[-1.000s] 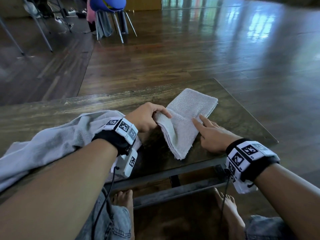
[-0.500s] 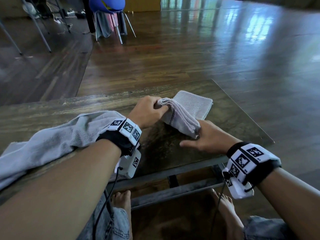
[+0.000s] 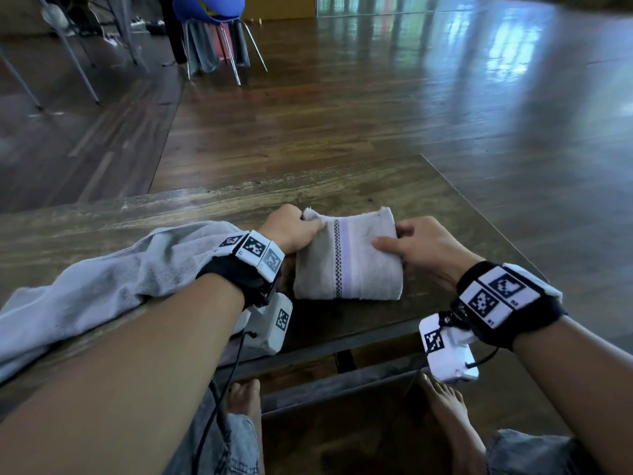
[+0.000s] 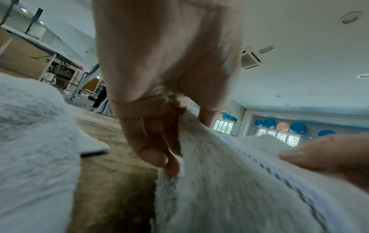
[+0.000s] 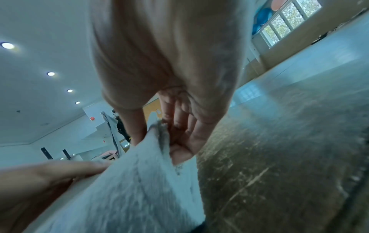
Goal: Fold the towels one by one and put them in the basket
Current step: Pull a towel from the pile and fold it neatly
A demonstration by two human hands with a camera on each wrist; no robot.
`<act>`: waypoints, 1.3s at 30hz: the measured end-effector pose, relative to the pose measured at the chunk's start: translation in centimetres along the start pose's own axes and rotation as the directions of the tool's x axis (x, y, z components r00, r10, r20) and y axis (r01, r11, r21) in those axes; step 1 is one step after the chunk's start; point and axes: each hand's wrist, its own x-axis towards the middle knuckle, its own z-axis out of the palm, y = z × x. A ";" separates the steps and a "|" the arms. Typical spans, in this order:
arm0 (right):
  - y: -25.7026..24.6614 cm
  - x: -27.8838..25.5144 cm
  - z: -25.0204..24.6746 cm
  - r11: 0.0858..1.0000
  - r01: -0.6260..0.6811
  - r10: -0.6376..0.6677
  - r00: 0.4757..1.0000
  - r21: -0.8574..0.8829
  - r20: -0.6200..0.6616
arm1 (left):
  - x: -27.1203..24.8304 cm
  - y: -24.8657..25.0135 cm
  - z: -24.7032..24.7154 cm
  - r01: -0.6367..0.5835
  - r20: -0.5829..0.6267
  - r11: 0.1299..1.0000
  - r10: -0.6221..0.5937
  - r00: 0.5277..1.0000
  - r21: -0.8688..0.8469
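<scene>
A small beige towel [image 3: 346,262] with a dark dotted stripe lies folded into a near square on the wooden table [image 3: 428,197]. My left hand [image 3: 294,229] pinches its far left corner, fingers curled under the edge and thumb on top. At the far right corner my right hand [image 3: 407,245] grips the edge the same way. The left wrist view has the left hand [image 4: 165,138] clamped on the towel [image 4: 239,189]; the right wrist view has the right hand [image 5: 175,134] on the towel [image 5: 129,197]. No basket is in view.
A larger pale grey towel [image 3: 102,282] lies crumpled on the table under my left forearm. The table's right edge [image 3: 486,217] runs close beside my right hand. A blue chair [image 3: 209,32] stands on the wooden floor far behind. My bare feet are under the table.
The near end of the towel was lifted and carried over to the far end, halving it. Both hands moved from the near edge to the far corners.
</scene>
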 end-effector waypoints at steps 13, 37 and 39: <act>0.0 3.5 1.2 0.952 -0.073 0.059 0.997 -0.296 -0.058 | 2.0 -0.8 1.5 -0.032 -0.048 0.992 0.038 0.998 0.125; -0.7 1.0 0.2 0.532 0.040 -0.078 0.997 -0.845 -0.002 | -0.7 -0.9 0.4 -0.132 -0.113 0.982 0.147 0.983 0.134; -0.6 0.5 -0.1 0.551 0.033 -0.082 0.997 -0.834 -0.014 | -1.3 -0.7 0.5 -0.120 -0.115 0.975 0.143 0.983 0.186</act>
